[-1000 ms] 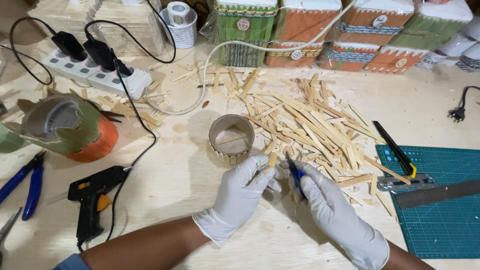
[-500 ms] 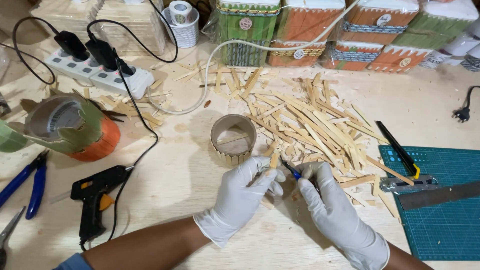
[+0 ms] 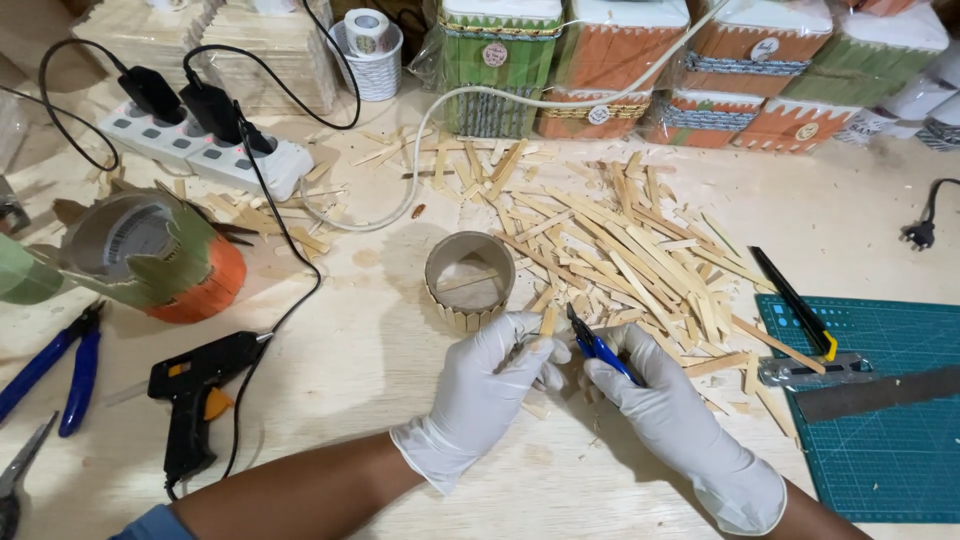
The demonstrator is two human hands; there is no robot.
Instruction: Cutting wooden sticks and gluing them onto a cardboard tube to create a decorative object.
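Pale wood tabletop (image 3: 380, 370) littered with stick offcuts, green cutting mat (image 3: 880, 400) at right. Left hand (image 3: 490, 385) pinches a wooden stick (image 3: 547, 322), upright, long axis pointing away. Right hand (image 3: 650, 395) grips blue cutters (image 3: 598, 347), tips aimed at stick.

A craft workshop: glue gun (image 3: 195, 385), cutting mat (image 3: 880, 410), wooden sticks (image 3: 620, 250).

- left hand (image 3: 490, 385) in a white glove, coming in from the bottom, forearm bare, bit of blue sleeve at the elbow. fingers curled in, thumb and fingertips pinched together
- right hand (image 3: 650, 395) also gloved, angled in from lower right, fingers wrapped shut
- both hands sit close, fingertips nearly meeting
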